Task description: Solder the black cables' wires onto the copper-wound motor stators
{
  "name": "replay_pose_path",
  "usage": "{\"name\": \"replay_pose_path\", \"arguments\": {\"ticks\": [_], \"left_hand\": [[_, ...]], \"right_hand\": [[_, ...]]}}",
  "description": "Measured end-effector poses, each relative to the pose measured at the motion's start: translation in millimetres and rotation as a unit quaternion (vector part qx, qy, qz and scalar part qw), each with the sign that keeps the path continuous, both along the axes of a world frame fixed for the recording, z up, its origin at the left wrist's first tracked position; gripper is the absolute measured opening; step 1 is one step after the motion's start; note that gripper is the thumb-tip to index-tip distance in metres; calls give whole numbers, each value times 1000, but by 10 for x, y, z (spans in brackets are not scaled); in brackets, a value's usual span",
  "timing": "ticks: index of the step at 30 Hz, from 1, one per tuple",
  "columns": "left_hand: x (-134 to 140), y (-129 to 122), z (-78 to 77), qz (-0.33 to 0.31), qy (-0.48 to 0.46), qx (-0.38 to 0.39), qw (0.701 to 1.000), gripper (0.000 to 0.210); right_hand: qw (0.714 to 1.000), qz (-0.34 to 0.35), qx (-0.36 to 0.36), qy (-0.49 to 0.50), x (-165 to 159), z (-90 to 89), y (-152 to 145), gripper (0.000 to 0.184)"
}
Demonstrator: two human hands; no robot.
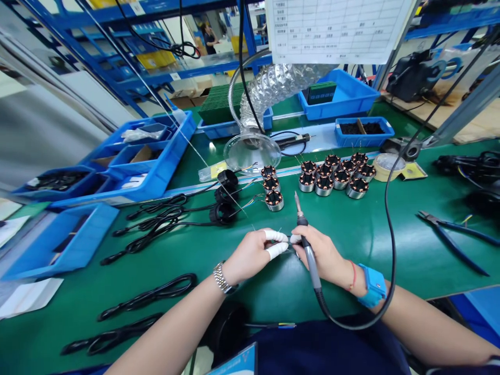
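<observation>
My right hand (322,252) is closed around a soldering iron (310,260), its metal tip pointing up and away from me. White finger covers wrap the fingertips of my left hand (260,252), which are pinched together and meet my right fingertips. Something small and dark sits between the two hands, mostly hidden and too small to name. Just beyond them, three copper-wound motor stators (274,200) stand in a column. Several more stators (324,185) are grouped to their right. Left of the column, black round housings (223,212) with coloured wires lie on the green mat (258,297).
Coiled black cables (156,297) lie at left near blue bins (156,177). A clear fume hood (252,151) on a foil duct (269,94) stands at the back. Pliers (453,234) rest at right. The iron's cord (386,208) loops over my right wrist.
</observation>
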State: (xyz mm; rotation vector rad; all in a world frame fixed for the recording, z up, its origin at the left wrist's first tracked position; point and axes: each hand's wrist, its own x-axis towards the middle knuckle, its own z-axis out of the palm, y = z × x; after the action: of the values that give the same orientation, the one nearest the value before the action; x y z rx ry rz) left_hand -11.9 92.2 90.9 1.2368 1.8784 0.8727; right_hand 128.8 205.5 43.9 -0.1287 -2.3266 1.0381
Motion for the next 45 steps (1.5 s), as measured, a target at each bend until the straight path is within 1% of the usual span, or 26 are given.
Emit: {"name": "replay_pose_path", "arguments": {"ticks": [3,5,13,17,22,27,32,35,41,45], "left_hand": [[-48,-49,-16,18,-45,-30,998,21],[-51,-63,-22,29,-59,-38,997,21],[-21,-52,-28,54,-86,-27,994,21],[-52,-71,-51,43,-85,-29,995,22],[-47,-71,-50,38,-74,-19,996,21],[-39,-71,-33,31,-65,-23,997,21],[-43,-71,-32,22,-64,-29,997,22],[-30,-68,-24,20,-58,-24,998,22],[16,-102,-17,19,-47,-6,999,20],[-1,-160,-83,13,-47,19,999,20]], "right_hand": [[999,5,-36,-7,-8,42,5,35],[999,11,-46,-18,-23,70,-2,38],[998,7,-45,-35,-56,124,-7,28],[996,14,-72,-41,-40,145,27,32],[995,30,-84,-51,-43,153,39,35],[995,30,-79,-55,-51,155,35,31],[994,29,-86,-56,-40,147,38,32],[995,13,-85,-48,-58,127,5,32],[995,-63,-54,-53,-135,91,-91,34],[998,-54,-28,-33,-28,120,-102,35]]}}
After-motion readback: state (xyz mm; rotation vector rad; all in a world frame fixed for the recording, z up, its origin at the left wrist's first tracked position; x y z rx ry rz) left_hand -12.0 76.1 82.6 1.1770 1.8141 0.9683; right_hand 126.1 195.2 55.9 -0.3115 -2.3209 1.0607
